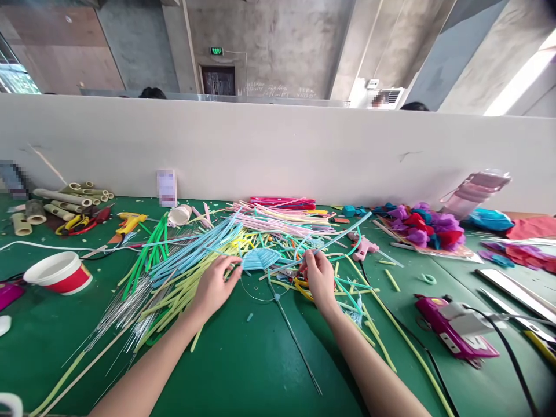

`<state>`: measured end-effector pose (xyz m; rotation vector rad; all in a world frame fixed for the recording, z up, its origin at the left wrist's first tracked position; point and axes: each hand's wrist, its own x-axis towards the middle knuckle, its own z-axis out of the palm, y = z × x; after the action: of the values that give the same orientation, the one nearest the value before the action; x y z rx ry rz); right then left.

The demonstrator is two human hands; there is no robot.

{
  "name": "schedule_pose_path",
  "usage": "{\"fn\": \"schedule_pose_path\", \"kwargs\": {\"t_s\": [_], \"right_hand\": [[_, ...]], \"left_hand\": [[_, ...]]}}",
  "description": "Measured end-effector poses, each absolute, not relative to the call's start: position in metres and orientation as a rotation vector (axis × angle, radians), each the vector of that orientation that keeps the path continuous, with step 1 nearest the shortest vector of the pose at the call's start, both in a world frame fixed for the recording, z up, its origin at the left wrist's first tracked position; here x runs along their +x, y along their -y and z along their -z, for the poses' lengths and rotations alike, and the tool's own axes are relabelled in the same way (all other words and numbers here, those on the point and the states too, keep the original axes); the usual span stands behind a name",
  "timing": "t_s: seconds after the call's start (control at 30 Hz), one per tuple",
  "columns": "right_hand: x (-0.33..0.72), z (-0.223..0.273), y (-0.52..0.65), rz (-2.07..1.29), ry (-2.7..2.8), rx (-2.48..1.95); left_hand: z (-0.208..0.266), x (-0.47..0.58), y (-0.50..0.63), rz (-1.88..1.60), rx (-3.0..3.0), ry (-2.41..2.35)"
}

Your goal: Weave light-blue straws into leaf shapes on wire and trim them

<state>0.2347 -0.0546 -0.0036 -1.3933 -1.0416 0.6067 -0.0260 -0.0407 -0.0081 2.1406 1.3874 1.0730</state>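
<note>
A light-blue fan-shaped piece [260,259], apparently made of pipe cleaners laid in rows, is between my two hands. My left hand [218,285] has thumb and forefinger closed at its left edge. A thin wire loop [256,299] hangs below it, and a stem [297,341] slants down to the right from a small blue knot. My right hand [319,279] is closed, with a long light-blue pipe cleaner [347,233] running up and right from its fingertips. Red and yellow handles [303,286] show beside that hand; whether it touches them is hidden.
Piles of blue [191,249], yellow-green and pink pipe cleaners surround the hands. A pink glue gun [365,248] lies right, a yellow glue gun [130,222] left. A paper cup [58,272], bamboo pieces [65,198], a magenta power strip [456,330] and a bottle [475,194] stand farther out.
</note>
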Motion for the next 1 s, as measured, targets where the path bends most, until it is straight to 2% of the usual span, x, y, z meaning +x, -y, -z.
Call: {"fn": "schedule_pose_path", "kwargs": {"t_s": [0.17,0.43,0.8,1.0], "right_hand": [[0.233,0.007,0.051,-0.768,1.032,-1.337],[0.232,0.001,0.056,-0.746,0.945,-1.236],[0.227,0.006,0.055,-0.801,1.016,-1.308],[0.221,0.009,0.056,-0.973,1.125,-1.285]], "left_hand": [[0.026,-0.014,0.044,-0.916,2.506,-1.339],[0.031,-0.023,0.041,-0.863,2.515,-1.316],[0.032,-0.022,0.041,-0.885,2.538,-1.326],[0.029,-0.02,0.042,-0.877,2.555,-1.336]]}}
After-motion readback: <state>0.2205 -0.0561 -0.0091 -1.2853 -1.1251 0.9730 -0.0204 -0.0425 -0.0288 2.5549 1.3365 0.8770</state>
